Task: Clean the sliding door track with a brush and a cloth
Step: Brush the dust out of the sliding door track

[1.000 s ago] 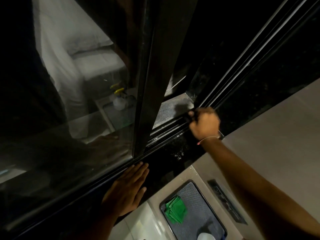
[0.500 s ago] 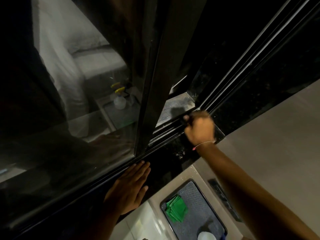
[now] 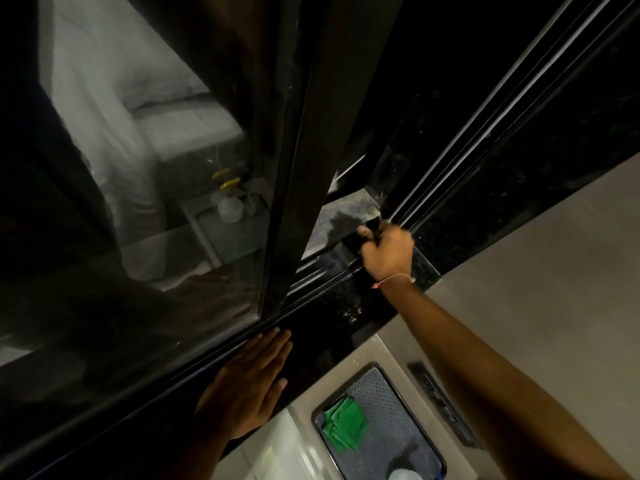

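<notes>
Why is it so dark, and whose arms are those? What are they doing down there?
Those arms belong to a person wearing a camera on their head, so you see what they see, looking down. It is dim, so details are hard to make out. The right hand is closed around something dark, probably the brush, pushed into the sliding door track. The left hand lies flat, fingers spread, on the black sill beside the glass door. Below, a grey tray sits on the pale floor, with a folded green cloth in it, waiting to be used.
</notes>
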